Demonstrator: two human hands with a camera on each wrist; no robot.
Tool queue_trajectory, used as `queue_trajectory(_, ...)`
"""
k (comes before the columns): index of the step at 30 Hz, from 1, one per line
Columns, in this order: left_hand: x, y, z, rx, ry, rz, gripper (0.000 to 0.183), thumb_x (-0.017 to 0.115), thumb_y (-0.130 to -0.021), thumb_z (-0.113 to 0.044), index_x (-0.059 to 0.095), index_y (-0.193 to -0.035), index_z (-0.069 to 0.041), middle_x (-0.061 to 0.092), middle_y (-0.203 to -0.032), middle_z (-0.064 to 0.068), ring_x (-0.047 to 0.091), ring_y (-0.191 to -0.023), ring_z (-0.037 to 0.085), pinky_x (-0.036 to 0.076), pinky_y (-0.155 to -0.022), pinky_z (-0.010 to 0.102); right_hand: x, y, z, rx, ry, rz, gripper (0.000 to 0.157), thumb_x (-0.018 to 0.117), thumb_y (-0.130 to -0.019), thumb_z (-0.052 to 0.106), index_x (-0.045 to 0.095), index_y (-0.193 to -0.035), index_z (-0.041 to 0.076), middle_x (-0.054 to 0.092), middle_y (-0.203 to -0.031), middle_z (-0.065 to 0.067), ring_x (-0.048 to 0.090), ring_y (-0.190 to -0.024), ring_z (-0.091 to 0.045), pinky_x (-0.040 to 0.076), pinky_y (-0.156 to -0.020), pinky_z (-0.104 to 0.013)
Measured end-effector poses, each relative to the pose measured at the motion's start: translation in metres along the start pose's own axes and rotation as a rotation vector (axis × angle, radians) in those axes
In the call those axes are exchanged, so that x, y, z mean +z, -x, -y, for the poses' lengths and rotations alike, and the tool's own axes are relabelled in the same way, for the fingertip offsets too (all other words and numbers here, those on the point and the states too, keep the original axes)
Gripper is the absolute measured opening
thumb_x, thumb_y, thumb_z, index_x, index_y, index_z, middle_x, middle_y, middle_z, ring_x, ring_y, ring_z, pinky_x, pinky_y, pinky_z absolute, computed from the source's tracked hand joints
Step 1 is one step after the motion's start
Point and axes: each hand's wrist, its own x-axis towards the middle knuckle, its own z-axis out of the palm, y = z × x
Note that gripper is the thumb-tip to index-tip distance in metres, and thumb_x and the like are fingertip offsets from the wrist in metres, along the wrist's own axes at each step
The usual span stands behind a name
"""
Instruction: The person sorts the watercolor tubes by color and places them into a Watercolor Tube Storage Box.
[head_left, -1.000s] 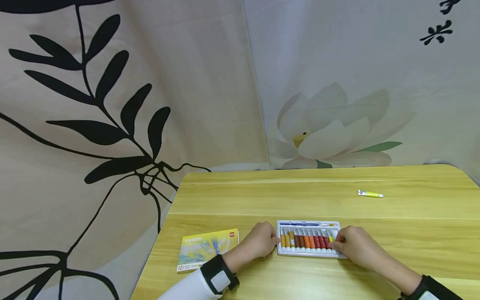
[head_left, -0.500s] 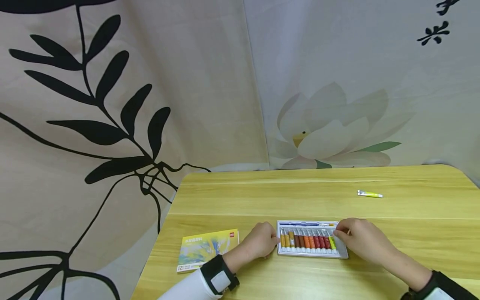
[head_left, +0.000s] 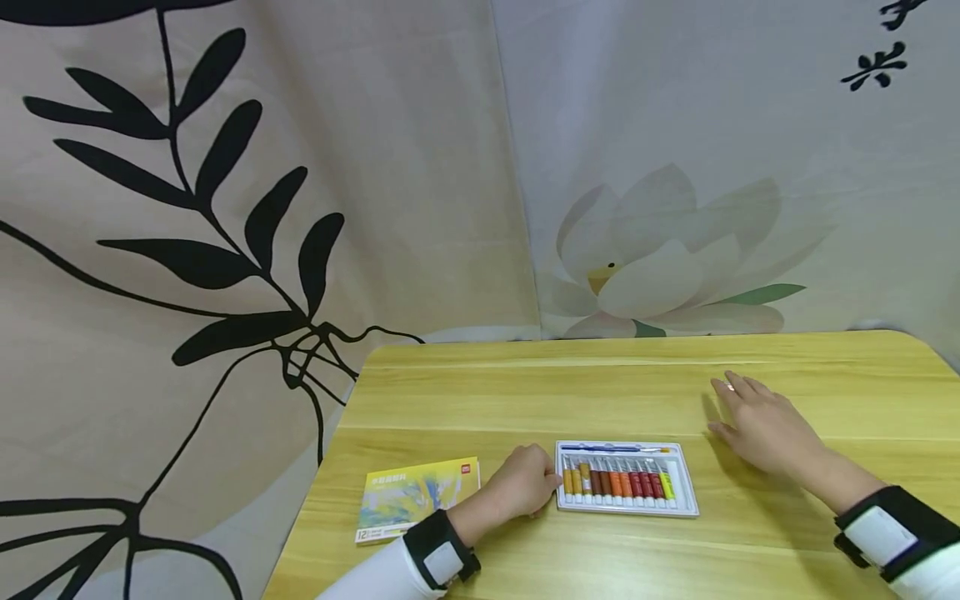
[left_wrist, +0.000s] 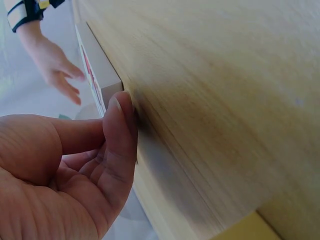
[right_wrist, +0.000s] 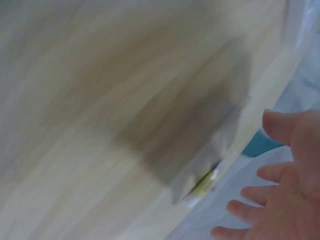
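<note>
A white tray (head_left: 686, 496) of small paint tubes lies in front of the person in the head view. Its tubes (head_left: 618, 484) run from ochre and brown through orange and red to one yellow-green, below a blue-handled paintbrush (head_left: 611, 449). My left hand (head_left: 520, 482) pinches the tray's left end; in the left wrist view its thumb and forefinger meet at the tray corner (left_wrist: 111, 86). My right hand (head_left: 768, 429), fingers spread and holding nothing, hovers over the back right of the table. Close to its fingers in the right wrist view lies a loose yellow paint tube (right_wrist: 204, 185), mostly hidden by the hand in the head view.
Left of the tray, a yellow paint box (head_left: 416, 496) lies flat, partly behind the left forearm. The wooden table (head_left: 600, 392) has its back edge against a printed curtain (head_left: 420, 167).
My right hand has left the yellow-green tube at the tray's right end, moved back and right, and opened over the loose yellow tube. The left hand has stayed at the tray.
</note>
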Motion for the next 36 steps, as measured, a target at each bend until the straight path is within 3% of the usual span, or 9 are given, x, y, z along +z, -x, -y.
queue_trajectory(5, -0.001, 0.000, 0.000, 0.000, 0.013, 0.002, 0.036, 0.060, -0.092, -0.017, 0.059, -0.057, -0.010, 0.048, -0.037, -0.004, 0.044, -0.030, 0.009, 0.028, -0.028, 0.018, 0.005, -0.007, -0.022, 0.035, 0.049, 0.060, 0.065, 0.063, -0.087, 0.030, 0.042, -0.132, -0.012, 0.035, -0.134, -0.040, 0.032, -0.117, -0.055, 0.031, -0.086, -0.075)
queue_trajectory(12, 0.001, 0.001, 0.000, -0.004, 0.019, 0.006, 0.035, 0.059, -0.092, -0.017, 0.059, -0.058, -0.011, 0.048, -0.038, -0.004, 0.045, -0.031, 0.009, 0.029, -0.029, 0.018, 0.011, -0.016, -0.042, 0.056, 0.060, 0.092, 0.049, 0.060, -0.090, 0.024, 0.051, -0.126, -0.009, 0.043, -0.127, -0.040, 0.039, -0.111, -0.055, 0.039, -0.078, -0.071)
queue_trajectory(18, 0.001, 0.000, 0.000, 0.001, 0.008, -0.001, 0.036, 0.060, -0.092, -0.017, 0.059, -0.057, -0.011, 0.047, -0.037, -0.004, 0.044, -0.030, 0.009, 0.028, -0.028, 0.018, 0.013, -0.017, -0.051, 0.048, 0.093, 0.049, 0.030, 0.061, -0.088, 0.014, 0.061, -0.109, -0.008, 0.059, -0.101, -0.030, 0.051, -0.092, -0.047, 0.046, -0.065, -0.063)
queue_trajectory(28, 0.001, 0.000, 0.000, -0.004, 0.003, -0.002, 0.035, 0.060, -0.092, -0.017, 0.059, -0.058, -0.012, 0.048, -0.037, -0.004, 0.045, -0.030, 0.009, 0.028, -0.028, 0.018, 0.010, -0.015, -0.057, 0.024, 0.123, 0.036, 0.012, 0.066, -0.083, 0.008, 0.064, -0.089, -0.002, 0.059, -0.077, -0.014, 0.054, -0.074, -0.036, 0.048, -0.055, -0.054)
queue_trajectory(36, 0.001, 0.000, 0.000, -0.010, 0.012, 0.002, 0.034, 0.059, -0.092, -0.017, 0.059, -0.058, -0.012, 0.047, -0.038, -0.005, 0.046, -0.031, 0.009, 0.030, -0.029, 0.018, 0.008, -0.015, -0.061, 0.067, 0.011, 0.055, 0.013, 0.067, -0.082, 0.009, 0.063, -0.083, -0.003, 0.059, -0.070, -0.013, 0.057, -0.064, -0.030, 0.048, -0.051, -0.049)
